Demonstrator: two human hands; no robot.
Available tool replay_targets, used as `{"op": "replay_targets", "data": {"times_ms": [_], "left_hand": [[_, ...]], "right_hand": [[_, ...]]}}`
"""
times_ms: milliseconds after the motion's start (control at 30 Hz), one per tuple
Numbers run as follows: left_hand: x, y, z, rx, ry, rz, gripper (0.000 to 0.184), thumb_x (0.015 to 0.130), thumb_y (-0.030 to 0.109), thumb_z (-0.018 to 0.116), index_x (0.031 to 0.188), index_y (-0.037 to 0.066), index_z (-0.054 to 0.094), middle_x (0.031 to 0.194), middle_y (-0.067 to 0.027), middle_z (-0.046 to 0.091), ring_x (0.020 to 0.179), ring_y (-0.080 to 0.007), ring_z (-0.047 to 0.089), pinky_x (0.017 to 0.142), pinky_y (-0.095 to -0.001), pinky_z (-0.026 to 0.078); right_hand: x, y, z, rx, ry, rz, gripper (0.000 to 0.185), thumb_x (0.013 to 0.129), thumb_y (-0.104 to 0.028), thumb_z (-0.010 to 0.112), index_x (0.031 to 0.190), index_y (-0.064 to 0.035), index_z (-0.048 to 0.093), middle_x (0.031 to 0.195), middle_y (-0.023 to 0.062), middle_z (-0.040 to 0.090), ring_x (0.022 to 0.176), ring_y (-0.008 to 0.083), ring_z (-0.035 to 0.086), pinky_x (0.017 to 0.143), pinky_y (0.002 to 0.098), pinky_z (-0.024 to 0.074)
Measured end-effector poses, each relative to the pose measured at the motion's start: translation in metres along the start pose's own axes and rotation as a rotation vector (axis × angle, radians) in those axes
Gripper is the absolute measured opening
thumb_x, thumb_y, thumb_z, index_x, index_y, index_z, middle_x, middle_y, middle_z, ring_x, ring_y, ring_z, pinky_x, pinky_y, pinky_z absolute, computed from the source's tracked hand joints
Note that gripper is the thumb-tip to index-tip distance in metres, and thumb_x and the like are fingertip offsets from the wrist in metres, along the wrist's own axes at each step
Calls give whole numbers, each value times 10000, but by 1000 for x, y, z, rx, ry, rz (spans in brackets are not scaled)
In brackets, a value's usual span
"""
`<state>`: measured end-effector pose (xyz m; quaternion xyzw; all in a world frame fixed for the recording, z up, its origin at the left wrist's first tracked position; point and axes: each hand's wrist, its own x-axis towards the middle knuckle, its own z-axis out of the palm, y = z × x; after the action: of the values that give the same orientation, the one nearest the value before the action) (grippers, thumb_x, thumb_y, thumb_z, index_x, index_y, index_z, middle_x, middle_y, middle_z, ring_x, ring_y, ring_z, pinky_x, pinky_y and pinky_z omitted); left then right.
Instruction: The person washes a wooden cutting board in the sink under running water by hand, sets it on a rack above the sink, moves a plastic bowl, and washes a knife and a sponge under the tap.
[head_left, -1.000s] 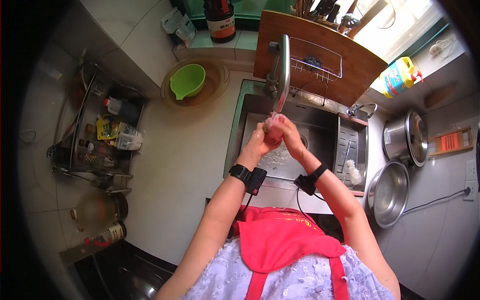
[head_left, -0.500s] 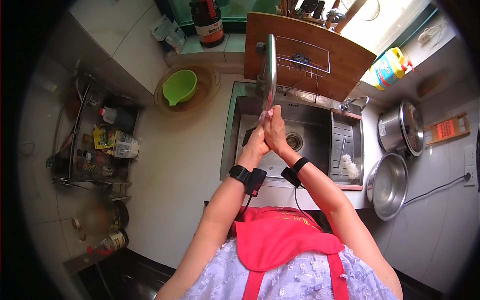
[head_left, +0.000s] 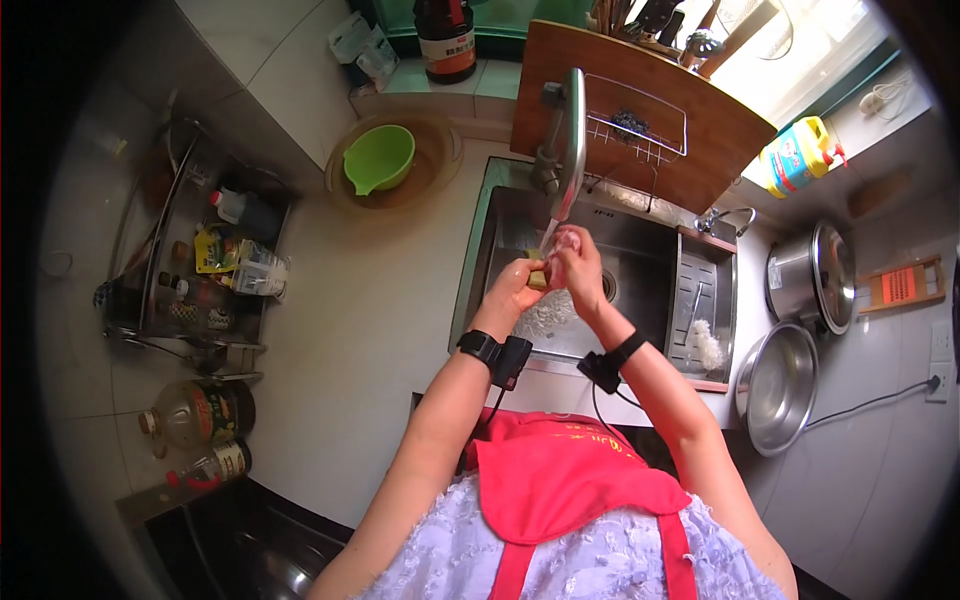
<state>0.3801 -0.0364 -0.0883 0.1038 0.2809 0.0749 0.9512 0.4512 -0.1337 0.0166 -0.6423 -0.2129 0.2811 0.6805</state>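
Note:
Over the steel sink (head_left: 637, 250), water runs from the faucet (head_left: 573, 150) onto what both hands hold. My left hand (head_left: 513, 292) is closed on a small yellowish-green block (head_left: 539, 277), perhaps a sponge or soap. My right hand (head_left: 585, 270), just beside it, grips a pink, wet, crumpled piece (head_left: 565, 243) whose nature I cannot make out. The two held things touch or nearly touch under the stream. Water splashes on the sink floor below the hands.
A green bowl (head_left: 380, 160) sits in a brownish basin at the back left. Behind the sink lean a wooden board (head_left: 690, 110) and a wire rack (head_left: 650, 140). To the right stand a steel pot (head_left: 800, 275) and a steel bowl (head_left: 777, 390). Bottles fill a left shelf.
The hands, pressed together half a second ago, are now slightly apart, and the yellowish-green block and pink piece show between them. The camera view has shifted a little.

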Motion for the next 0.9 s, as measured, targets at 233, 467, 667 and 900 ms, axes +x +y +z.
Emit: {"op": "replay_targets", "data": {"times_ms": [233, 467, 667, 900], "left_hand": [[-10, -12, 20, -208, 40, 73, 393, 1026, 356, 313, 1184, 93, 559, 1273, -158, 580, 1146, -360, 575, 1030, -538, 426], [-28, -20, 44, -33, 56, 31, 627, 1010, 598, 216, 1351, 149, 491, 1358, -72, 544, 1245, -276, 504, 1002, -465, 430], [-40, -12, 53, -62, 133, 13, 648, 992, 626, 240, 1374, 156, 471, 1376, -61, 533, 1257, -271, 501, 1057, -467, 398], [-29, -6, 15, 4, 101, -33, 657, 967, 654, 319, 1162, 56, 507, 1292, -201, 594, 1005, -280, 631, 886, -466, 514]], "right_hand": [[-21, 42, 2, -627, -364, -313, 476, 985, -307, 452, 1367, -23, 428, 1484, 202, 379, 1419, 384, 273, 1145, 481, 242], [62, 99, 0, -809, -46, -54, 315, 988, -276, 463, 1160, -16, 504, 1092, 222, 572, 1042, 374, 577, 887, 451, 473], [19, 51, 13, -487, -217, -104, 313, 956, -284, 415, 1096, -74, 600, 1089, 168, 633, 1153, 372, 513, 1071, 480, 306], [-57, 28, 10, -297, -270, -22, 383, 920, -131, 488, 1291, -37, 505, 1221, 185, 523, 1139, 324, 529, 1021, 406, 394]]}}
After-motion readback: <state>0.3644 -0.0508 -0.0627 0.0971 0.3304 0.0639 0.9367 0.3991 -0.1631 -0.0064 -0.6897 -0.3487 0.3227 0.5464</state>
